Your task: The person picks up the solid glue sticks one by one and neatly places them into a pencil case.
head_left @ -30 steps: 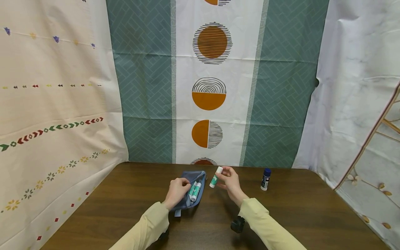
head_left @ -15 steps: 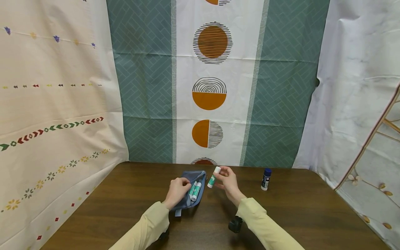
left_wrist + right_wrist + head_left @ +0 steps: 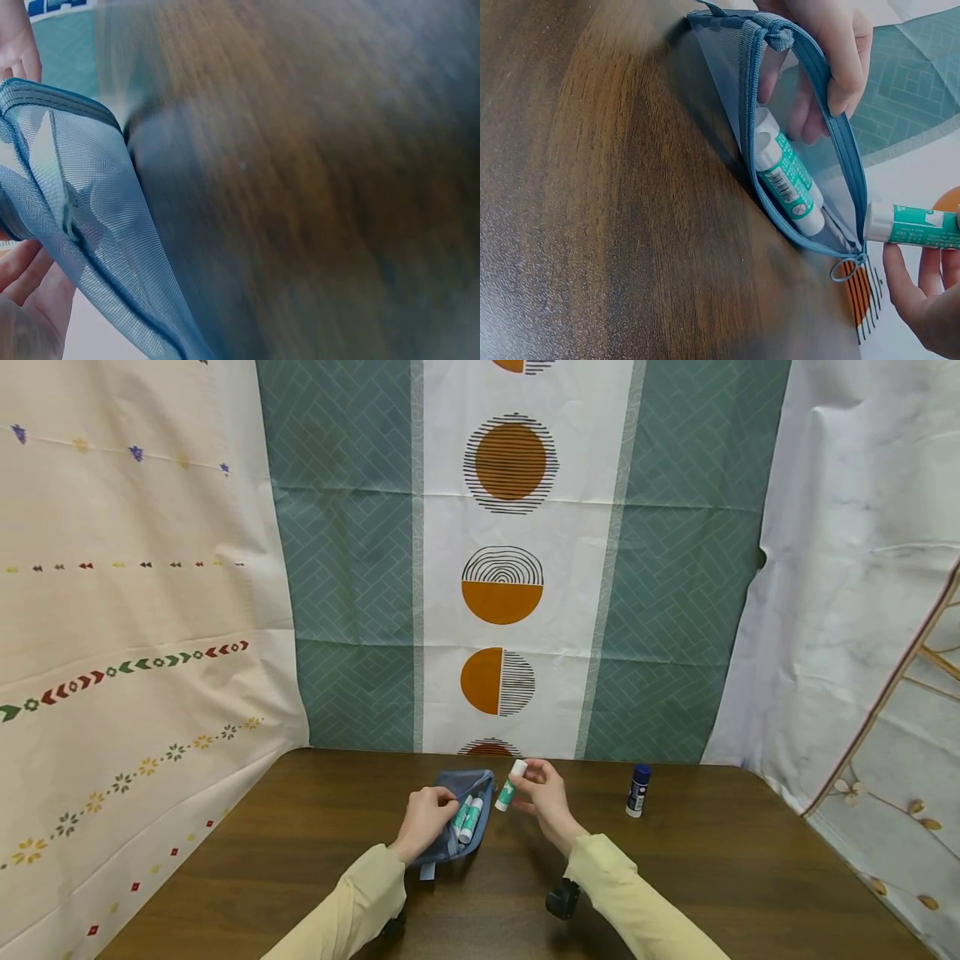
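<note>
A blue mesh zip pouch [image 3: 452, 780] lies on the table with its zipper open. My left hand [image 3: 426, 820] pinches the pouch's edge; in the right wrist view, its thumb is outside the rim and its fingers show through the mesh. Two green-and-white glue sticks [image 3: 789, 184] lie side by side inside. My right hand [image 3: 550, 797] holds another green-and-white glue stick [image 3: 506, 789] by its barrel, tilted, just right of the pouch. In the right wrist view, one end of that stick is right at the zipper rim. The left wrist view shows mainly the pouch's mesh side [image 3: 112, 187].
A glue stick with a dark blue cap [image 3: 637, 791] stands upright on the brown wooden table [image 3: 712, 860], to the right of my right hand. Patterned cloths [image 3: 345, 610] hang behind the table and at both sides. A small tag [image 3: 427, 872] sticks out from the pouch's near end.
My right hand has moved slightly left with the glue stick, bringing it closer to the pouch. The left hand and the pouch stay where they were.
</note>
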`<state>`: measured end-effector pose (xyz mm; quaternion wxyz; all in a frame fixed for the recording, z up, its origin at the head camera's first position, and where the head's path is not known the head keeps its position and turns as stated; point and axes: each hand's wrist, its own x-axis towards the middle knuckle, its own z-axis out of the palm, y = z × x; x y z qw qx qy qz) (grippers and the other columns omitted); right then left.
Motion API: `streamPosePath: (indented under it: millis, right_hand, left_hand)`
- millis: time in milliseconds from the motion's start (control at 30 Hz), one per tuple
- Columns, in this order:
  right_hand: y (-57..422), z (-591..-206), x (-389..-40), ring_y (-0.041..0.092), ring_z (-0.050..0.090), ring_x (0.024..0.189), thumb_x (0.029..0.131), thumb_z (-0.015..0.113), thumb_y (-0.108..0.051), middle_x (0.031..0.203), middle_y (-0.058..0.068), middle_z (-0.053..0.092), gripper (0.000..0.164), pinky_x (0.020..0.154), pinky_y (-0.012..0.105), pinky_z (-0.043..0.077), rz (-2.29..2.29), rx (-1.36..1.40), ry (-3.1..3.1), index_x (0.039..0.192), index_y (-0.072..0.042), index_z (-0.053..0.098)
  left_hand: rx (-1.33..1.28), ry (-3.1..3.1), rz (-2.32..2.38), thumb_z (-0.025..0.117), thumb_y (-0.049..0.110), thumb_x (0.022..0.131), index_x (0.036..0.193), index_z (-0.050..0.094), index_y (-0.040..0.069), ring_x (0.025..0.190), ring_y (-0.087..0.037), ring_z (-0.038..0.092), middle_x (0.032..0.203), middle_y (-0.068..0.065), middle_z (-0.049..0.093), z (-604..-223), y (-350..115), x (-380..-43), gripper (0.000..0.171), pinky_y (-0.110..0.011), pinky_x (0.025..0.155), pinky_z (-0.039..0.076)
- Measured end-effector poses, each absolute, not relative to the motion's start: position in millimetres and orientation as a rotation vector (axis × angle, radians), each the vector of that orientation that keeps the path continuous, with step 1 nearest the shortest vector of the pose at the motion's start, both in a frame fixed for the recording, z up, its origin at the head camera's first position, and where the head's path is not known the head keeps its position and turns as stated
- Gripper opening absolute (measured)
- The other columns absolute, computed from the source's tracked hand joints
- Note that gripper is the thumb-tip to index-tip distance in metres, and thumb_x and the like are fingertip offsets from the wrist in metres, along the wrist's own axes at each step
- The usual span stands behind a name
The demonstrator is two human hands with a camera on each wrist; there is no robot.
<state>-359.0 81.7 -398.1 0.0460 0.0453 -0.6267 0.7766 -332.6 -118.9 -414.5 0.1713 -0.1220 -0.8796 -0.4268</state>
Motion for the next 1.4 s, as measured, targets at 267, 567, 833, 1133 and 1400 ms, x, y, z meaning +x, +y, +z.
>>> streamPosePath:
  millis: [267, 567, 833, 1133, 1400]
  right_hand:
    - [79.2, -397.0, -358.1, 0.024, 0.056, 0.081, 0.082, 0.063, -0.001, 0.095, 0.014, 0.051, 0.035, 0.073, 0.052, 0.044, 2.379, 0.158, -1.922, 0.111, 0.003, 0.045]
    - [78.8, -398.0, -360.2, 0.024, 0.056, 0.080, 0.082, 0.063, -0.001, 0.095, 0.014, 0.051, 0.035, 0.072, 0.051, 0.045, 2.392, 0.161, -1.908, 0.112, 0.003, 0.045]
    - [78.5, -398.9, -360.4, 0.023, 0.056, 0.078, 0.082, 0.063, 0.000, 0.095, 0.015, 0.052, 0.033, 0.070, 0.050, 0.046, 2.388, 0.162, -1.911, 0.110, 0.003, 0.046]
    - [74.9, -400.1, -358.2, 0.023, 0.056, 0.079, 0.083, 0.062, -0.002, 0.098, 0.016, 0.052, 0.033, 0.074, 0.053, 0.043, 2.384, 0.170, -1.948, 0.111, 0.003, 0.046]
    - [72.2, -402.1, -358.3, 0.029, 0.055, 0.084, 0.083, 0.062, -0.002, 0.098, 0.016, 0.052, 0.033, 0.070, 0.050, 0.046, 2.397, 0.157, -1.976, 0.111, 0.003, 0.045]
  left_hand:
    - [-0.356, -2.496, -1.197, 0.060, 0.005, 0.082, 0.084, 0.068, 0.000, 0.065, -0.014, 0.050, 0.075, -0.002, 0.060, -413.6, -119.1, -332.3, 0.011, -0.029, 0.058, 0.044]
    - [-0.344, -2.503, -1.198, 0.059, 0.006, 0.082, 0.084, 0.069, 0.001, 0.065, -0.014, 0.051, 0.075, -0.002, 0.060, -414.1, -122.7, -333.0, 0.011, -0.030, 0.059, 0.045]
    - [-0.338, -2.513, -1.179, 0.059, 0.006, 0.082, 0.084, 0.069, 0.001, 0.066, -0.015, 0.051, 0.076, -0.002, 0.060, -414.0, -123.6, -334.2, 0.011, -0.030, 0.061, 0.045]
    - [-0.328, -2.517, -1.173, 0.059, 0.007, 0.083, 0.084, 0.069, 0.002, 0.068, -0.016, 0.050, 0.076, -0.002, 0.060, -417.3, -124.3, -336.1, 0.011, -0.031, 0.063, 0.045]
    - [-0.329, -2.507, -1.174, 0.059, 0.007, 0.082, 0.083, 0.069, 0.002, 0.066, -0.014, 0.051, 0.075, -0.001, 0.060, -417.3, -123.8, -337.2, 0.011, -0.030, 0.061, 0.045]
